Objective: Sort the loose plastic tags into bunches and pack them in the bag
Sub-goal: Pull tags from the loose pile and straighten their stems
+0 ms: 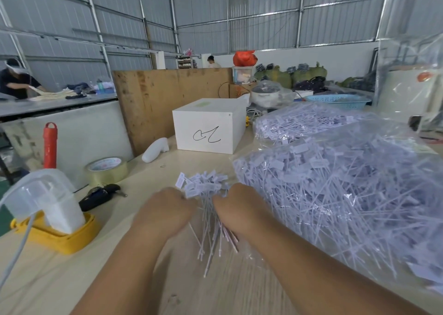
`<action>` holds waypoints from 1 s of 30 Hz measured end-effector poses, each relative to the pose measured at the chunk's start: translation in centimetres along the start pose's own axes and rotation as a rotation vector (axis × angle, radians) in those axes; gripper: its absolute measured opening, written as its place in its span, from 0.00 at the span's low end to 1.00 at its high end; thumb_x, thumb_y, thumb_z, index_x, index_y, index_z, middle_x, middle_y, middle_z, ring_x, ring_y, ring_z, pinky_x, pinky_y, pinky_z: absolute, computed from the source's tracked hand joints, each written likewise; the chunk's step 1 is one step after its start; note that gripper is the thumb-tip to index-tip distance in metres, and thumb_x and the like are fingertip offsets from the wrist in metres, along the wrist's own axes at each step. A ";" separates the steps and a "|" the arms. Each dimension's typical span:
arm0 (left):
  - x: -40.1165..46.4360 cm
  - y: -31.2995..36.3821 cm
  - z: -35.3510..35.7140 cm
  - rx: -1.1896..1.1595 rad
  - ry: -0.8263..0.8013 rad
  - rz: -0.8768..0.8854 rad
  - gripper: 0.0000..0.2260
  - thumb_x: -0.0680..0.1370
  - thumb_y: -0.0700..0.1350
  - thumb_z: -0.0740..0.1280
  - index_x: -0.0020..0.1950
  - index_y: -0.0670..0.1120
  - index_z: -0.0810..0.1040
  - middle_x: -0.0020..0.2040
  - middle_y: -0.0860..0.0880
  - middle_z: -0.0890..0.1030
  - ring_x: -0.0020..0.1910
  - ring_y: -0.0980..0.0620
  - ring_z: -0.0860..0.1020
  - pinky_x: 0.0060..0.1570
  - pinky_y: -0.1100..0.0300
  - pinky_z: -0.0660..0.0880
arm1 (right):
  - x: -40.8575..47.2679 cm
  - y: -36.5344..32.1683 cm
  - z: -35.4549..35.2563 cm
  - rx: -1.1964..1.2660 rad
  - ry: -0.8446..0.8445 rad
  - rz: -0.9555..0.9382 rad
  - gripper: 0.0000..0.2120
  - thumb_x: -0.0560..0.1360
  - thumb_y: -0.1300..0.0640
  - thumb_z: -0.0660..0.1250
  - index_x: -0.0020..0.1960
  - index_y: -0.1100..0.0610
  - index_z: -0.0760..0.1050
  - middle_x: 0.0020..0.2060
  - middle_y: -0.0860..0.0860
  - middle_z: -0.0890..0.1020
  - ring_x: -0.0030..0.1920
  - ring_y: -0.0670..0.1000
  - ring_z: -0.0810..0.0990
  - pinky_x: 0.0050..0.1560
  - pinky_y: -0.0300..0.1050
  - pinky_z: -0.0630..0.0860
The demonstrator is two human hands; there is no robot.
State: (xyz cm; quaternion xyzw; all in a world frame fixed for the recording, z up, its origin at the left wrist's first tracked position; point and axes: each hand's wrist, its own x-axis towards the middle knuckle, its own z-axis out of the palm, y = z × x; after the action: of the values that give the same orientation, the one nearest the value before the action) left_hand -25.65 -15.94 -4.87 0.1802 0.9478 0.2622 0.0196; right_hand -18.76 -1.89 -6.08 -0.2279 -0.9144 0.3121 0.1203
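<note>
Two forearms reach in close, and between them sits a bunch of white plastic tags. The left hand and right hand both curl round its middle, flat heads fanning up beyond the knuckles, thin tails trailing back onto the wooden table. Just to the right, touching the right arm, lies a clear bag stuffed with loose tags.

White plastic tags are seen on a pale wood-grain table; a white box (black scrawl on its front), a yellow tray and a red cone are noted.
</note>
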 end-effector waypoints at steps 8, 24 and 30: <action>0.8 0.1 1.6 -0.208 0.095 0.011 0.09 0.72 0.37 0.63 0.33 0.46 0.72 0.36 0.48 0.76 0.40 0.47 0.73 0.35 0.58 0.66 | -0.3 -2.6 1.9 -0.417 -0.136 0.006 0.33 0.78 0.36 0.48 0.73 0.57 0.65 0.72 0.59 0.65 0.71 0.62 0.61 0.65 0.57 0.62; 2.7 -1.7 2.2 -0.299 0.197 -0.098 0.09 0.75 0.43 0.64 0.54 0.50 0.76 0.52 0.51 0.79 0.54 0.48 0.76 0.50 0.57 0.71 | 3.6 -3.5 2.1 -0.486 -0.126 0.024 0.28 0.72 0.45 0.60 0.69 0.57 0.68 0.65 0.59 0.69 0.66 0.61 0.66 0.63 0.54 0.68; 2.3 -1.7 2.2 -0.330 0.070 -0.066 0.28 0.66 0.50 0.56 0.65 0.49 0.76 0.63 0.48 0.78 0.63 0.46 0.74 0.62 0.57 0.69 | 4.0 -4.3 2.4 -0.425 -0.148 -0.135 0.13 0.75 0.57 0.59 0.57 0.59 0.75 0.57 0.58 0.77 0.58 0.59 0.75 0.50 0.44 0.71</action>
State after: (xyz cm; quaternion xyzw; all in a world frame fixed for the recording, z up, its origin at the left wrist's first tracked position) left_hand -28.08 -15.45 -7.50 0.1341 0.8973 0.4198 0.0246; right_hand -24.55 -4.15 -4.95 -0.1630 -0.9791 0.1195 0.0227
